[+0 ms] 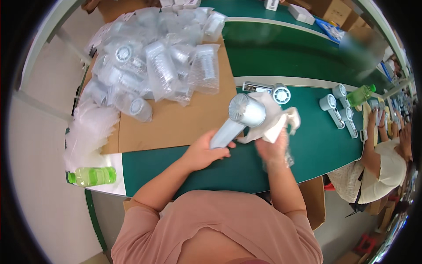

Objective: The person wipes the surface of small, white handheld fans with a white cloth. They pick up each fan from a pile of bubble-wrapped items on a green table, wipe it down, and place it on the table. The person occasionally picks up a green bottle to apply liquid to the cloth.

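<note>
My left hand [205,150] is wrapped round the handle of a pale blue handheld fan [252,111], which is tilted with its round head up and to the right. In my right hand [271,150] a white cloth [274,125] is bunched against the far side of the fan's head. The fingers of that hand are partly blurred and covered by the cloth. Something clear and crinkled shows beside my right wrist. Just beyond, a second handheld fan [281,93] lies on the green table [307,149], its handle partly uncovered at the inside.
At left, bubble-wrapped fans [162,66] are heaped on a cardboard sheet [176,127]. A green bottle [93,176] lies near the left edge. Several more fans [336,112] and another green bottle [361,95] are at right, near a person in a light top [389,163]. White boxes [301,14] stand far back.
</note>
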`<action>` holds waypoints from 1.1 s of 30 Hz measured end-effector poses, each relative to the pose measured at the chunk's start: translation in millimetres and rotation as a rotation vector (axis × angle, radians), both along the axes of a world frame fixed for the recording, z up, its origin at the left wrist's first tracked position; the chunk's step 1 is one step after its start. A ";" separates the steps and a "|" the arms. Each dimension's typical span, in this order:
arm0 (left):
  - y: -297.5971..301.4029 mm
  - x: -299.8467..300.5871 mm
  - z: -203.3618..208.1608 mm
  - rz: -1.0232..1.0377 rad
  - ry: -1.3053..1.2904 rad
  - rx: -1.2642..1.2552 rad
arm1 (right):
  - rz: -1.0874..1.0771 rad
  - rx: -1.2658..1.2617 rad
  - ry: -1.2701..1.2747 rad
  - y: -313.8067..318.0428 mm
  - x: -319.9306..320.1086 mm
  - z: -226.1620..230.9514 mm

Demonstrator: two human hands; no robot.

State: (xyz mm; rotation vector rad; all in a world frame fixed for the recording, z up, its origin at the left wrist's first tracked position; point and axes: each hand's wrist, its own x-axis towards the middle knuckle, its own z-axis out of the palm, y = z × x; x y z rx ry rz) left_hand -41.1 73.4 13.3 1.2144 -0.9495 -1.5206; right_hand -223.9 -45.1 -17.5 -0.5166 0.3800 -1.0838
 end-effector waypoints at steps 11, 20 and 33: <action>8.9 19.0 -12.1 0.260 -1.237 -0.308 | 0.153 -1.110 1.485 -19.9 53.6 31.3; -3.5 19.4 -7.5 0.104 -1.242 -0.099 | -0.057 -1.089 1.555 -7.8 80.3 27.7; -4.4 21.4 -32.5 0.331 -1.086 -0.487 | 0.557 0.288 -0.201 -20.5 66.4 20.8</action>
